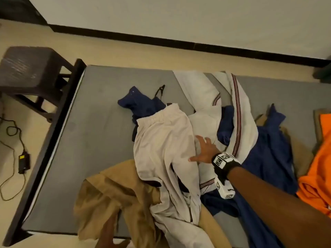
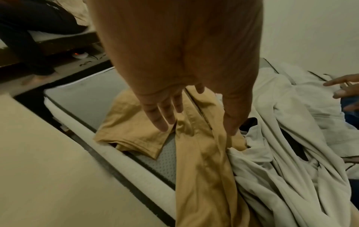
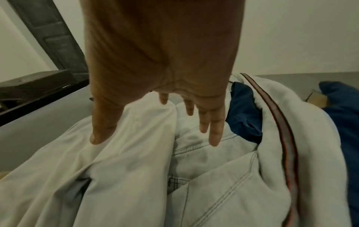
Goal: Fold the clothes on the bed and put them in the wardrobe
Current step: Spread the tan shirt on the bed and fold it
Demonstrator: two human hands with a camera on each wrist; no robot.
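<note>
A heap of clothes lies on the grey mattress (image 1: 100,133). Pale trousers (image 1: 161,145) drape over a tan garment (image 1: 111,199), beside a white jacket with striped trim (image 1: 238,108), navy clothes (image 1: 268,149) and an orange garment (image 1: 318,167). My right hand (image 1: 200,149) hovers spread over the pale trousers (image 3: 126,161) and white jacket (image 3: 223,176), fingers straight, holding nothing. My left hand (image 1: 107,230) is low at the bed's near edge, half hidden by tan cloth. In the left wrist view its fingers (image 2: 165,113) are straight against the tan garment (image 2: 204,161).
A dark plastic stool (image 1: 26,68) stands on the floor left of the bed. A charger with its cable (image 1: 23,161) lies on the floor below it. The dark bed frame (image 1: 59,111) runs along the left side. Another person's foot (image 2: 38,78) shows by a second bed.
</note>
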